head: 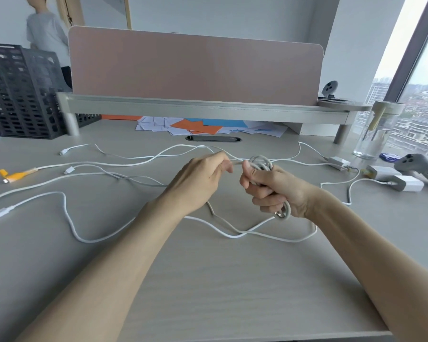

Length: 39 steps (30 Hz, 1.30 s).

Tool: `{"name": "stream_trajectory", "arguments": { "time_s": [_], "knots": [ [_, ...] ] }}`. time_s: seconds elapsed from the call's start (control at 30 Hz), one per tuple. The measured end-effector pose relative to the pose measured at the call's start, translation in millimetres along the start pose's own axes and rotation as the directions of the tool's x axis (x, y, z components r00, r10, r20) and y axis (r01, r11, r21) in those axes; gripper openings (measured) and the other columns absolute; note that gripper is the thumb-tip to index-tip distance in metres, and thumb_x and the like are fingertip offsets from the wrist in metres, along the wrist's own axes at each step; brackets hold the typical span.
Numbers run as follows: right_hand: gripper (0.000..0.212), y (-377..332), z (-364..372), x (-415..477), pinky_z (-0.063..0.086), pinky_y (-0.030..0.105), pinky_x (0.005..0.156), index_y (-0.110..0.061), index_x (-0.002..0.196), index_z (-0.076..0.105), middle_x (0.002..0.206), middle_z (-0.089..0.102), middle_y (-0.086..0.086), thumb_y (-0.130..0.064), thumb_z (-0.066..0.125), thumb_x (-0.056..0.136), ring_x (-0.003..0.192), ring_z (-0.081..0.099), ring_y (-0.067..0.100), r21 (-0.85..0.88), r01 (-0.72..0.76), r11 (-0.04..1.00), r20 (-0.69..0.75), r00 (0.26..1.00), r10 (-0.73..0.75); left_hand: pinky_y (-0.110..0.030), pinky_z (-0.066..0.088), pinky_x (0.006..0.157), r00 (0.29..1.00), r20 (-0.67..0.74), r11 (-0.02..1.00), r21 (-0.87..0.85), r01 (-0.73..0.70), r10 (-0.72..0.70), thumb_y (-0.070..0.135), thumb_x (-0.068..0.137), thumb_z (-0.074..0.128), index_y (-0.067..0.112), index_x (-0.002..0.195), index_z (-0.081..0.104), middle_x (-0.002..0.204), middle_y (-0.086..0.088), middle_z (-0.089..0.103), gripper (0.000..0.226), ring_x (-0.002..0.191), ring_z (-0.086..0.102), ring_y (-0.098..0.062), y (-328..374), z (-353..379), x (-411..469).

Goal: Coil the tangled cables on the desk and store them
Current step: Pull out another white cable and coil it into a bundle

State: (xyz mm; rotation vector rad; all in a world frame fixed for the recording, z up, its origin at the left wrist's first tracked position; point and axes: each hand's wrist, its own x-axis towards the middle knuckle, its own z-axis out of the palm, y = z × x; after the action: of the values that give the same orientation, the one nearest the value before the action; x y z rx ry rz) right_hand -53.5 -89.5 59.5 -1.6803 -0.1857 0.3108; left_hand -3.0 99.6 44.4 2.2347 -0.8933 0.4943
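While both forearms reach out over the desk [208, 280], the nearest item is a loose white cable [232, 234] snaking across it under the wrists. Right hand [272, 191] is fisted round a grey-white coil [261, 162], loops sticking out above the thumb and below the little finger, held just above the desk. Left hand [203, 178] sits just beside it, fingertips pinching the free strand that runs into the coil's top. Beyond: more white cables [124, 164] sprawled and crossing, plus one orange-ended cable [17, 174] far left. Right side: white chargers [405, 183], then a grey controller [420, 169] with dark print, too blurred to read, and a clear lidded jar [373, 134]. Further back: orange, blue and white papers [195, 127] under a grey riser shelf [203, 108], pink divider [195, 67], black crates [17, 95] at left, a person [47, 33] standing behind.
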Motion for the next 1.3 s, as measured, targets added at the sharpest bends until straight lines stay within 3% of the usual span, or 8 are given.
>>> {"name": "stream_trajectory", "arguments": {
  "time_s": [0.1, 0.27, 0.4, 0.57, 0.7, 0.9, 1.17, 1.3],
  "knots": [
    [0.042, -0.1, -3.5, 0.1, 0.016, 0.015, 0.037, -0.014, 0.078, 0.055, 0.056, 0.02, -0.003, -0.055, 0.05, 0.087, 0.036, 0.017, 0.005, 0.027, 0.006, 1.0, -0.046, 0.999, -0.005, -0.034, 0.039, 0.062, 0.997, -0.02, 0.988, 0.136, 0.07, -0.068, 0.024, 0.101, 0.039, 0.02, 0.094, 0.057, 0.066, 0.011, 0.047, 0.019, 0.069, 0.046, -0.026, -5.4, -0.2, 0.0],
    [0.049, 5.7, 3.3, 2.5, 0.019, 0.018, 0.039, -0.009, 0.084, 0.059, 0.057, 0.024, 0.001, -0.054, 0.045, 0.097, 0.038, 0.018, 0.01, -0.291, -0.096, 0.952, -0.069, 0.994, 0.079, -0.033, 0.027, 0.054, 0.989, -0.147, 0.997, 0.071, 0.013, -0.002, 0.023, 0.101, 0.042, 0.017, 0.09, 0.055, 0.053, 0.01, 0.036, 0.018, 0.051, 0.037, -0.013, 1.4, -1.7, 0.6],
    [0.051, 5.6, 6.7, 1.6, 0.02, 0.019, 0.039, -0.008, 0.085, 0.06, 0.055, 0.025, 0.0, -0.054, 0.043, 0.098, 0.038, 0.018, 0.011, -0.35, -0.108, 0.93, -0.064, 0.994, 0.091, -0.037, 0.039, 0.056, 0.995, -0.075, 0.991, 0.123, -0.054, 0.064, 0.026, 0.101, 0.042, 0.019, 0.097, 0.056, 0.053, 0.008, 0.039, 0.016, 0.06, 0.04, -0.032, 5.7, 5.1, 2.0],
    [0.054, 4.6, 4.5, 8.3, 0.02, 0.019, 0.039, -0.007, 0.101, 0.065, 0.055, 0.024, -0.002, -0.054, 0.039, 0.099, 0.042, 0.018, 0.011, -0.13, 0.031, 0.991, -0.198, 0.979, -0.057, -0.042, 0.05, 0.065, 0.997, 0.074, 0.99, 0.137, -0.034, 0.024, 0.023, 0.102, 0.036, 0.028, 0.116, 0.052, 0.082, -0.005, 0.061, 0.022, 0.072, 0.052, -0.037, 2.5, 12.3, -0.4],
    [0.041, 5.3, 5.3, 15.0, 0.024, 0.019, 0.038, -0.013, 0.1, 0.063, 0.055, 0.025, -0.002, -0.048, 0.042, 0.101, 0.041, 0.021, 0.01, 0.014, 0.171, 0.985, -0.351, 0.923, -0.155, -0.045, 0.051, 0.075, 0.981, 0.19, 0.984, 0.165, -0.067, 0.035, 0.014, 0.099, 0.035, 0.037, 0.148, 0.022, 0.112, -0.004, 0.063, 0.056, 0.086, 0.058, -0.034, 11.5, 17.8, -2.2],
    [0.046, 3.6, -8.7, 21.8, 0.026, 0.017, 0.038, -0.009, 0.097, 0.062, 0.054, 0.022, -0.005, -0.049, 0.041, 0.102, 0.039, 0.021, 0.007, 0.303, 0.406, 0.862, -0.62, 0.771, -0.145, -0.043, 0.047, 0.068, 0.987, 0.163, 0.95, 0.307, -0.057, 0.007, 0.026, 0.103, 0.034, 0.016, 0.114, 0.047, 0.105, -0.011, 0.065, 0.02, 0.086, 0.057, -0.041, 16.9, 23.1, -12.0],
    [0.024, 12.8, 3.0, 24.5, 0.023, 0.02, 0.038, -0.005, 0.101, 0.067, 0.052, 0.023, -0.006, -0.028, 0.067, 0.093, 0.04, 0.02, 0.008, 0.323, 0.245, 0.914, -0.475, 0.878, -0.068, -0.033, 0.034, 0.062, 0.987, 0.162, 0.928, 0.366, -0.066, 0.006, 0.02, 0.1, 0.039, 0.025, 0.119, 0.054, 0.105, -0.006, 0.067, 0.024, 0.091, 0.058, -0.038, 24.7, 28.8, -13.0],
    [0.022, 11.2, 5.0, 25.3, 0.022, 0.021, 0.038, -0.006, 0.085, 0.066, 0.048, 0.024, -0.005, -0.026, 0.066, 0.094, 0.038, 0.019, 0.01, 0.272, 0.221, 0.937, -0.544, 0.838, -0.04, -0.033, 0.036, 0.062, 0.982, 0.19, 0.923, 0.376, -0.085, 0.013, 0.01, 0.094, 0.042, 0.028, 0.119, 0.054, 0.111, -0.003, 0.067, 0.034, 0.093, 0.059, -0.037, 24.6, 27.5, -14.7]
  ]
}}
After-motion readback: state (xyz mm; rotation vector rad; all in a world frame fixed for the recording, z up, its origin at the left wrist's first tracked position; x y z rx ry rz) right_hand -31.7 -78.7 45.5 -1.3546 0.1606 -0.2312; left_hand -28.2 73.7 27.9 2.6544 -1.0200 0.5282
